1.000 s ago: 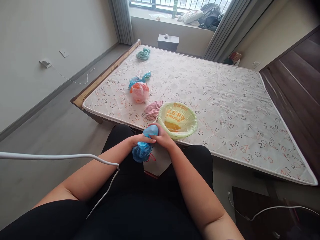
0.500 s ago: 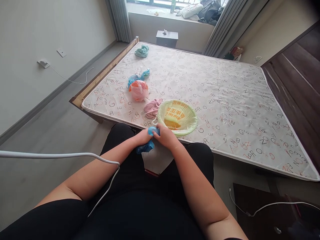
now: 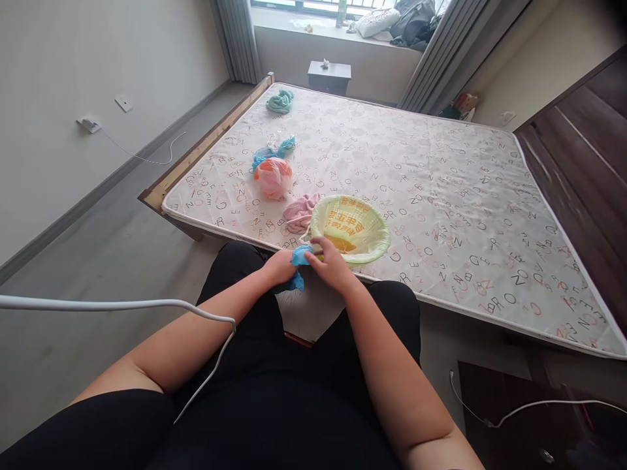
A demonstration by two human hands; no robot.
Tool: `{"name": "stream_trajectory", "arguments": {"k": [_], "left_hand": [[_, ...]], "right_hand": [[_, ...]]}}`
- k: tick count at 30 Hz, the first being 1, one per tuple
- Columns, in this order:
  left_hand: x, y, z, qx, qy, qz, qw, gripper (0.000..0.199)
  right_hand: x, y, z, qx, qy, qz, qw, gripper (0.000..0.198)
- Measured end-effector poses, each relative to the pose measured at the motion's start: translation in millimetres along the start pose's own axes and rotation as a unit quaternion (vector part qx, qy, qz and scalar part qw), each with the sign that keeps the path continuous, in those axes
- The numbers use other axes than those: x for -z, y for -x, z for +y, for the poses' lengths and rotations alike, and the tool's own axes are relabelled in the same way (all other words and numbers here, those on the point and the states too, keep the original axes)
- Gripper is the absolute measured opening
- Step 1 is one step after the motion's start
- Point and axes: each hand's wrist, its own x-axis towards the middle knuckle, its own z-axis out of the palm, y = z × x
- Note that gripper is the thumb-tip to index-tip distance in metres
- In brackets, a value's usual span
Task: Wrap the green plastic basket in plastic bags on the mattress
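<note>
Mattress point(image 3: 441, 170) fills the middle and right of the frame, letter-print cover, sitting on a wood bed frame point(image 3: 206, 147) whose edge shows along its left side. You're seated at the near edge, arms coming up from the bottom of the frame. A white cable point(image 3: 122, 305) crosses your lap from the left edge. Centre frame, just beside your hands: a basket lined with a yellow-green plastic bag point(image 3: 350, 228), rim folded over the outside so it stays open. Just left of it, touching or nearly so, a pink cloth point(image 3: 300, 214). Up and left from there, a knotted pink-orange bag bundle point(image 3: 273, 177), then a blue bag bundle point(image 3: 270, 154) right behind it, then a teal cloth point(image 3: 280, 102) well apart near the upper-left corner of the mattress. The finished-looking bundles sit in a loose row, probably parked clear of the working spot. Your left hand point(image 3: 280, 266) is wrapped around a crumpled blue plastic bag point(image 3: 296, 267), mostly buried in the fist, at the mattress's near edge; your right hand point(image 3: 332, 264) pinches its top end with the fingertips, next to the basket rim. Both hands are closed on it, likely to keep it compressed.
</note>
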Motion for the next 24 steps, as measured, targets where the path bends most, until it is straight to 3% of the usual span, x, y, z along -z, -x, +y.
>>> {"name": "stream_trajectory", "arguments": {"k": [2,4,7,10,13,14,17,18,19,21,24], "left_hand": [[1.3,-2.8,-4.5,-0.033,0.013,-0.011,0.999,0.027],[2.1,-3.4,-5.9,-0.034,0.024,-0.019,0.999,0.024],[0.0,-0.6,-2.7,0.023,0.068,-0.011,0.997,0.028],[-5.3,2.4,2.1,0.048,0.086,-0.004,0.995,0.026],[-8.5,2.9,4.1,0.022,0.133,0.025,0.991,0.018],[-8.1,2.8,4.2,0.012,0.176,0.042,0.984,0.024],[-1.8,2.8,3.9,0.0,0.347,0.08,0.935,0.074],[1.1,2.8,3.7,-0.004,0.397,0.089,0.913,0.083],[3.8,2.7,3.7,-0.006,0.437,0.095,0.894,0.083],[7.0,1.4,3.7,0.004,0.492,0.102,0.864,0.062],[4.8,-4.0,3.9,0.066,0.559,0.12,0.818,0.025]], "right_hand": [[2.2,1.6,-4.9,0.087,0.022,-0.053,0.995,0.053],[2.0,2.1,-7.9,0.1,0.047,-0.084,0.99,0.048],[-1.0,0.9,-7.2,-0.007,0.067,-0.041,0.997,0.03],[-3.6,-1.2,-2.3,-0.11,0.051,-0.018,0.992,0.033],[-4.6,-3.5,3.8,-0.094,0.073,0.016,0.993,0.041],[-4.9,-4.2,6.0,-0.075,0.086,0.033,0.993,0.043],[-6.8,-5.9,11.9,-0.047,0.1,0.065,0.992,0.043],[-8.1,-6.0,13.3,-0.051,0.089,0.066,0.992,0.039],[-9.7,-5.9,14.1,-0.057,0.069,0.066,0.994,0.032],[-14.3,-4.5,13.4,-0.048,0.016,0.071,0.996,0.027],[-24.5,0.2,6.7,0.054,0.0,0.072,0.996,0.043]]}}
